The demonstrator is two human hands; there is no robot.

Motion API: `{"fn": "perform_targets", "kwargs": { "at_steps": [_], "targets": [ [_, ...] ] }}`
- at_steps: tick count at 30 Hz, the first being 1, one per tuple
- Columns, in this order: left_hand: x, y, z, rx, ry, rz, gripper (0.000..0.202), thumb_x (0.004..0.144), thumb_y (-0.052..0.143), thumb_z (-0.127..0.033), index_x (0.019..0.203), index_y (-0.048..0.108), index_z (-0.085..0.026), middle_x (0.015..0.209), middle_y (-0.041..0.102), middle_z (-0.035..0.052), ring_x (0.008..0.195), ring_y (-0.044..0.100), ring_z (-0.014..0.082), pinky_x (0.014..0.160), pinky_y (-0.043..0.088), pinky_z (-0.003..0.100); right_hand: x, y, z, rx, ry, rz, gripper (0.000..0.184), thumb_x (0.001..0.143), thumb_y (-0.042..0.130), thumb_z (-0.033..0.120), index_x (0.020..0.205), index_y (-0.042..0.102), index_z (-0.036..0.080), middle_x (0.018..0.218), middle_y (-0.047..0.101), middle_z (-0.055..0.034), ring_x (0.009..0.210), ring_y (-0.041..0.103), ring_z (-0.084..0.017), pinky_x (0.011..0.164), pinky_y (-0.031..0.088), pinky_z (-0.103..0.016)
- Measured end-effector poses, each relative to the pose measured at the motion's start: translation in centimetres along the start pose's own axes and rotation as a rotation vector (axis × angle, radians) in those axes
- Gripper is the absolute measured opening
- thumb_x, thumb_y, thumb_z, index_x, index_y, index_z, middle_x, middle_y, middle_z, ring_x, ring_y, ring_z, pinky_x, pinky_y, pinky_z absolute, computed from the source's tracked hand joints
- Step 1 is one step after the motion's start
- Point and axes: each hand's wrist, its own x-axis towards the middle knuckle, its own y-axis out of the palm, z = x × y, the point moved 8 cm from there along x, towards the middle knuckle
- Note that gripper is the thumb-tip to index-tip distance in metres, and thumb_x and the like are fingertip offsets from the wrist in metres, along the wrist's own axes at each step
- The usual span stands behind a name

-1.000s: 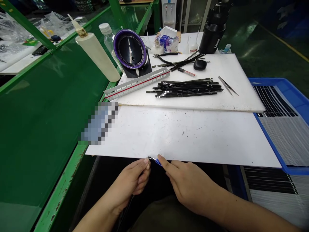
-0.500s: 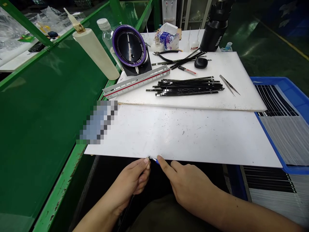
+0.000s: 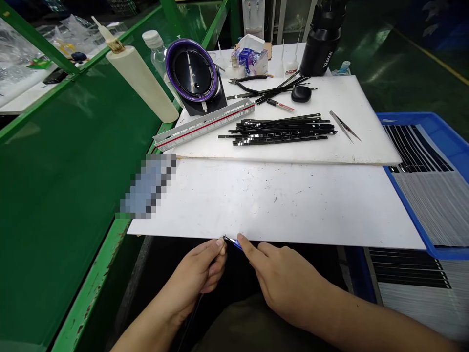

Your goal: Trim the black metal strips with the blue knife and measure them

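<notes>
My left hand [image 3: 207,264] is closed at the table's front edge, its thumb and forefinger pinching a thin black strip [image 3: 193,315]. Most of the strip is hidden by the fingers; its lower part hangs down past the wrist. In my right hand [image 3: 280,271] is a slim blue-handled tool [image 3: 237,244] with a narrow metal tip, its exact kind too small to tell. My right forefinger lies stretched along the handle. The metal tip meets the strip's end at my left thumb tip.
A pile of black strips [image 3: 282,131] lies on a white foam board [image 3: 205,150] beside tweezers [image 3: 345,126], a grey channel [image 3: 205,124], cutting pliers [image 3: 249,83] and a black case [image 3: 303,94]. A purple-rimmed fan [image 3: 192,71] stands behind. Blue trays [image 3: 436,129] hold more strips at right.
The tool tip shows slightly more clearly at my left thumb. Both hands otherwise hold nearly the same place; the whole view has shifted a little.
</notes>
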Motion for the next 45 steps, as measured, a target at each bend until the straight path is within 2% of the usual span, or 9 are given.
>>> {"fn": "perform_targets", "kwargs": {
  "at_steps": [7,12,21,25,30,35,41,45],
  "targets": [
    [0.1,-0.2,0.3,-0.008,-0.011,-0.011,0.045,0.086,0.058,-0.053,0.065,0.042,-0.017,0.053,0.032,-0.0062,0.043,0.017,0.0041,0.038,0.009,0.018,0.1,0.3,0.2,-0.097,-0.011,0.004,0.066,0.085,0.043,0.007,0.15,0.031,0.011,0.079,0.059,-0.0026,0.05,0.045,-0.014,0.044,0.022,-0.029],
    [0.2,-0.3,0.5,-0.018,-0.009,-0.014,0.044,0.086,0.058,-0.053,0.066,0.043,-0.017,0.052,0.032,-0.0064,0.042,0.017,0.0039,0.038,0.009,0.018,0.0,0.6,0.6,-0.199,-0.012,-0.017,0.077,0.076,0.048,0.006,0.151,0.027,0.009,0.076,0.056,-0.0016,0.046,0.042,-0.013,0.04,0.015,-0.029],
    [0.0,-0.1,-0.3,-0.013,0.018,0.007,0.04,0.086,0.058,-0.05,0.068,0.043,-0.018,0.052,0.032,-0.007,0.042,0.016,0.0036,0.038,0.009,0.017,-0.1,2.1,1.1,-0.369,0.03,0.039,0.084,0.073,0.046,0.005,0.153,0.021,0.008,0.08,0.057,-0.0048,0.042,0.045,-0.013,0.038,0.01,-0.031],
    [0.1,-0.3,-0.3,-0.006,0.009,0.035,0.037,0.086,0.059,-0.049,0.072,0.045,-0.018,0.052,0.032,-0.0073,0.042,0.016,0.0038,0.038,0.009,0.017,-0.1,2.1,0.7,-0.346,0.06,0.038,0.08,0.077,0.045,0.004,0.153,0.021,0.011,0.082,0.058,-0.0048,0.045,0.049,-0.014,0.039,0.014,-0.032],
    [0.0,-0.6,-0.4,0.027,0.002,0.048,0.038,0.086,0.058,-0.051,0.072,0.045,-0.018,0.053,0.032,-0.0072,0.042,0.016,0.0041,0.038,0.009,0.017,-0.1,1.3,0.3,-0.194,0.057,0.017,0.071,0.084,0.042,0.008,0.153,0.024,0.013,0.083,0.06,-0.0037,0.051,0.052,-0.015,0.043,0.021,-0.031],
    [0.0,-0.5,-0.4,0.025,-0.004,0.05,0.037,0.088,0.057,-0.05,0.074,0.047,-0.018,0.054,0.033,-0.0069,0.043,0.017,0.0044,0.039,0.009,0.018,0.0,1.0,0.6,-0.159,0.029,0.015,0.074,0.082,0.042,0.006,0.153,0.021,0.012,0.082,0.059,-0.0032,0.052,0.05,-0.015,0.043,0.024,-0.031],
    [0.1,-0.4,-0.1,0.005,0.009,0.026,0.042,0.088,0.056,-0.051,0.067,0.042,-0.017,0.053,0.032,-0.0066,0.043,0.017,0.004,0.039,0.01,0.018,0.0,1.3,1.2,-0.261,0.026,0.015,0.081,0.076,0.048,0.008,0.152,0.021,0.008,0.081,0.057,-0.0037,0.046,0.045,-0.014,0.038,0.015,-0.031],
    [0.2,-0.6,-0.1,-0.002,-0.01,0.026,0.04,0.088,0.057,-0.05,0.07,0.044,-0.018,0.053,0.032,-0.007,0.043,0.016,0.004,0.039,0.009,0.017,0.1,1.9,1.1,-0.33,0.031,0.047,0.082,0.077,0.049,0.009,0.153,0.018,0.008,0.08,0.056,-0.0043,0.044,0.046,-0.013,0.036,0.013,-0.031]
  ]
}}
